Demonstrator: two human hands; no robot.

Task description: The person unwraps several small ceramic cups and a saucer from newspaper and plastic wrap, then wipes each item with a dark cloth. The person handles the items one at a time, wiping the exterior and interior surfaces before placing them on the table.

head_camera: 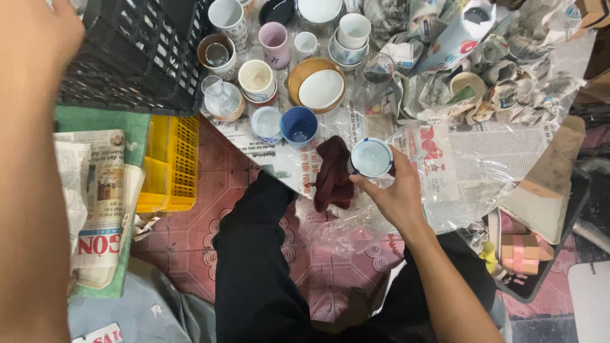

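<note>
The right hand held a small white cup with a blue rim, fingers curled round its side and thumb across the near edge, so that the mouth faced up toward the camera. A dark red cloth hung just beside the cup, touching it or nearly so; whether the same hand pinched the cloth could not be told. The left hand was raised at the upper left corner, close to the lens and blurred, next to a black plastic crate; whether it was spread or closed could not be told.

The cup looked like glazed ceramic: light, stiff, smooth enough to slip in a loose grasp, and likely to chip or break if dropped on the tiled floor. A wrap round its wall, as seen here, seemed a safer hold than a pinch at the thin rim.

Beyond it, on sheets of newspaper laid over the floor, stood a blue cup, a pink mug, a white bowl in a brown dish and many other cups and glasses. A yellow crate lay to the left
</note>
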